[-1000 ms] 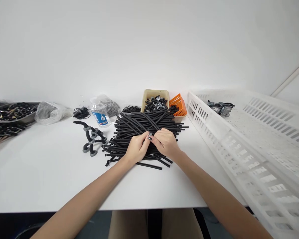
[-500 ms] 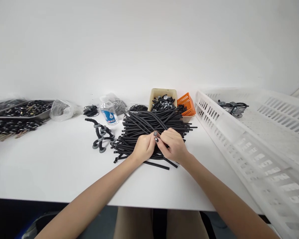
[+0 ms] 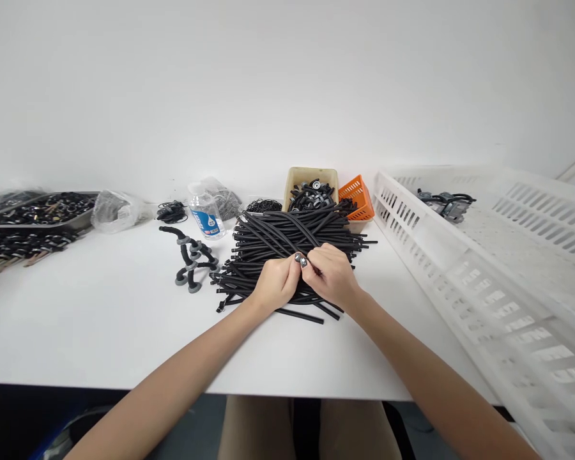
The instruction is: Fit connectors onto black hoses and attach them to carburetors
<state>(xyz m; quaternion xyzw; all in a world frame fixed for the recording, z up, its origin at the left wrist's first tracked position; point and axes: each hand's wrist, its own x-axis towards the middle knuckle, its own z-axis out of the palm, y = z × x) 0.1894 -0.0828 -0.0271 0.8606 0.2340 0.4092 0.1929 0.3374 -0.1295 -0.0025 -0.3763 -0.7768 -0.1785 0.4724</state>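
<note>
My left hand [image 3: 276, 281] and my right hand [image 3: 331, 273] meet over a heap of black rubber tubes [image 3: 259, 239] on the white table. Both are closed, thumbs side by side and fingers curled under. Whatever they pinch between them is hidden by the fingers. Left of the heap sit several short black tube pieces with grey round fittings [image 3: 191, 260]. Loose tube ends poke out below my wrists.
Behind the heap stand a beige bin [image 3: 311, 172] of grey and black parts and an orange basket [image 3: 359, 195]. A clear bottle [image 3: 206, 214] and plastic bag [image 3: 117, 211] are left. A metal tray [image 3: 76, 220] lies far left, a white crate [image 3: 412, 249] right.
My thumbs have shifted slightly against each other, the tips now closer together. Both hands stay closed in the same place over the heap; the view has moved a little.
</note>
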